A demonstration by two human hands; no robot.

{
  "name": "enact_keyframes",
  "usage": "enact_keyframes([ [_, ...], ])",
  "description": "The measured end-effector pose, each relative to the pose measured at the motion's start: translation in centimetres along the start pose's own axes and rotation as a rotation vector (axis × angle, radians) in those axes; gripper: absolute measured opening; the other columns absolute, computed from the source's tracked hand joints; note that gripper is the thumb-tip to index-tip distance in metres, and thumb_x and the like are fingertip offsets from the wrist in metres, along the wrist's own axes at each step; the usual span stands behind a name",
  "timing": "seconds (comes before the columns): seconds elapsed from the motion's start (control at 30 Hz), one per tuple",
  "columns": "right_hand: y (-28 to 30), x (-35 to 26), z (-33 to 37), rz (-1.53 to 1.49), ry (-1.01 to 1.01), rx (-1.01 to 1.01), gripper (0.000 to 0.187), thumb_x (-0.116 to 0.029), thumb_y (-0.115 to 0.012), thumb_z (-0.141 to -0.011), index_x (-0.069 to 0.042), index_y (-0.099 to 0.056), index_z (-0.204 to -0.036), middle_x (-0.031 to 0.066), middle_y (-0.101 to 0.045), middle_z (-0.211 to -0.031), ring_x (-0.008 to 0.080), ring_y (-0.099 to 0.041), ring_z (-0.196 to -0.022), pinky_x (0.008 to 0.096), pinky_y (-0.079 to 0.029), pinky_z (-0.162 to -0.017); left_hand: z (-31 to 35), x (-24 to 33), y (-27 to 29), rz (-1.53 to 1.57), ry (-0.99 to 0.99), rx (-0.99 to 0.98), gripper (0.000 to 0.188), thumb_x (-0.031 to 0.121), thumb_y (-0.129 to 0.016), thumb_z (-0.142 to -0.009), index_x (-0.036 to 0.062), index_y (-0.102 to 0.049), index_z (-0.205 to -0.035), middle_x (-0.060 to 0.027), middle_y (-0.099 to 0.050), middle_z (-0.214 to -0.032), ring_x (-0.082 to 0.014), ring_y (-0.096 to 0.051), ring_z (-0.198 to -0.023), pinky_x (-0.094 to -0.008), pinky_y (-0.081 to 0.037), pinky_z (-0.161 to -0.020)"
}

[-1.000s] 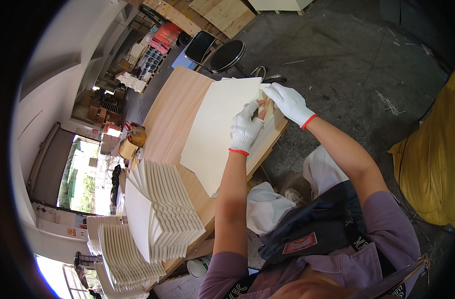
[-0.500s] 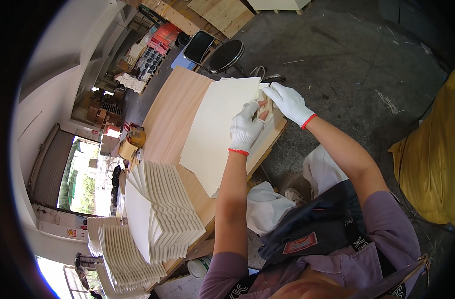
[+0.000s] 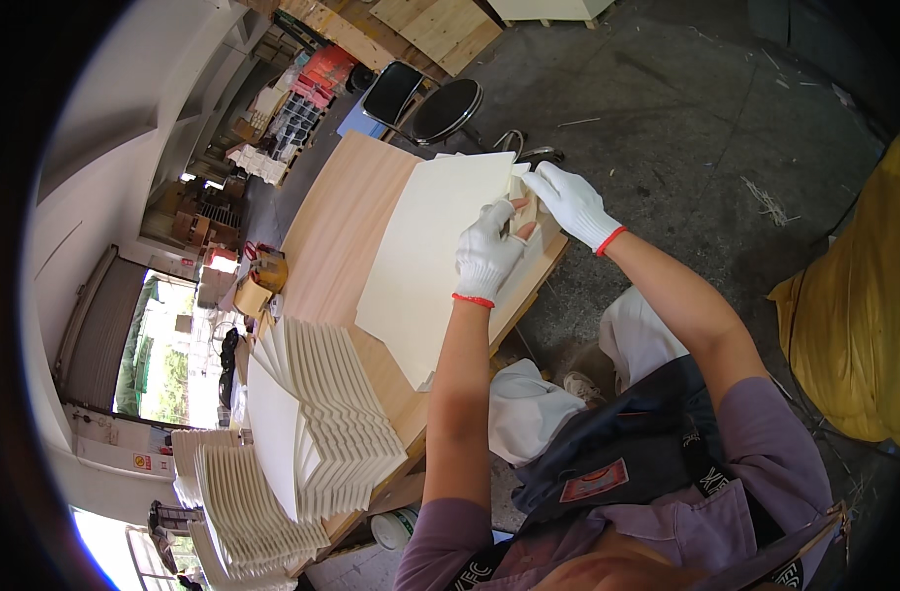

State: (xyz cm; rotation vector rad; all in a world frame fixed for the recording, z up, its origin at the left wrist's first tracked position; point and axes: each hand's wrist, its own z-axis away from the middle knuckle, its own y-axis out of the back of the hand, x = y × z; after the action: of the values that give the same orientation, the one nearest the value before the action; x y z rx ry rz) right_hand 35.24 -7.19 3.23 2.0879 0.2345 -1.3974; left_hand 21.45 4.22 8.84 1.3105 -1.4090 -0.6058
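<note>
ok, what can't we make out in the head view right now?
All head view:
- Right hand: what its fingertips press is hidden under the glove.
- Left hand: its grip, if any, at the edge of the pale sheet is masked by its own glove.
- Yellow cover: right side cut off by the dark fisheye rim; folds hide anything beneath.
- Distant brown boxes: too small for detail.

Left arm (image 3: pixel 458 394) is held nearly straight, right arm (image 3: pixel 686 300) bent; on left hand (image 3: pixel 487 248), 2 bare fingertips (image 3: pixel 523 230) are parted; right hand (image 3: pixel 571 205) is angled leftward.
</note>
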Motion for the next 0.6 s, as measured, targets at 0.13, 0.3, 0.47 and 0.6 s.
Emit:
enact_keyframes([
  [0.13, -0.1, -0.1, 0.0, -0.010, 0.000, 0.007, 0.052, -0.056, -0.040, -0.103, -0.008, -0.059, -0.106, 0.0218, -0.069, -0.097, 0.0435, -0.065, -0.095, 0.0527, -0.047, -0.079, -0.1, -0.3, -0.2, 0.048, 0.008, 0.009, 0.037, 0.022, -0.074, -0.088, 0.0191, -0.069, -0.125, -0.0122, -0.069, -0.100, -0.0298, -0.069, -0.088, -0.0368, -0.053, -0.080],
  [0.3, 2.3, -1.7, 1.0, -0.021, 0.112, 0.057, 0.049, -0.054, -0.046, -0.102, -0.008, -0.061, -0.104, 0.0196, -0.066, -0.087, 0.0386, -0.065, -0.089, 0.0479, -0.047, -0.077, 0.7, -0.3, -0.4, -0.044, -0.195, 0.093, 0.046, 0.015, -0.072, -0.082, 0.0213, -0.068, -0.128, -0.0108, -0.069, -0.111, -0.0344, -0.068, -0.090, -0.0411, -0.056, -0.082],
  [0.47, 3.4, 0.2, 0.5, 0.389, 0.046, -0.082, 0.046, -0.054, -0.050, -0.099, -0.010, -0.065, -0.098, 0.0154, -0.069, -0.089, 0.0365, -0.068, -0.084, 0.0488, -0.051, -0.072, 1.2, -0.7, -0.8, -0.118, -0.175, 0.207, 0.039, 0.013, -0.071, -0.081, 0.0179, -0.069, -0.120, -0.0069, -0.068, -0.120, -0.0329, -0.066, -0.100, -0.0411, -0.056, -0.086],
  [0.6, 3.1, 1.0, 0.5, 0.657, 0.359, -0.046, 0.042, -0.052, -0.056, -0.096, -0.012, -0.069, -0.098, 0.0127, -0.070, -0.085, 0.0323, -0.070, -0.081, 0.0456, -0.055, -0.068, 1.4, -0.8, -1.2, -0.175, -0.126, 0.164, 0.029, 0.017, -0.070, -0.084, 0.0161, -0.069, -0.113, -0.0046, -0.067, -0.121, -0.0317, -0.064, -0.105, -0.0410, -0.055, -0.088],
])
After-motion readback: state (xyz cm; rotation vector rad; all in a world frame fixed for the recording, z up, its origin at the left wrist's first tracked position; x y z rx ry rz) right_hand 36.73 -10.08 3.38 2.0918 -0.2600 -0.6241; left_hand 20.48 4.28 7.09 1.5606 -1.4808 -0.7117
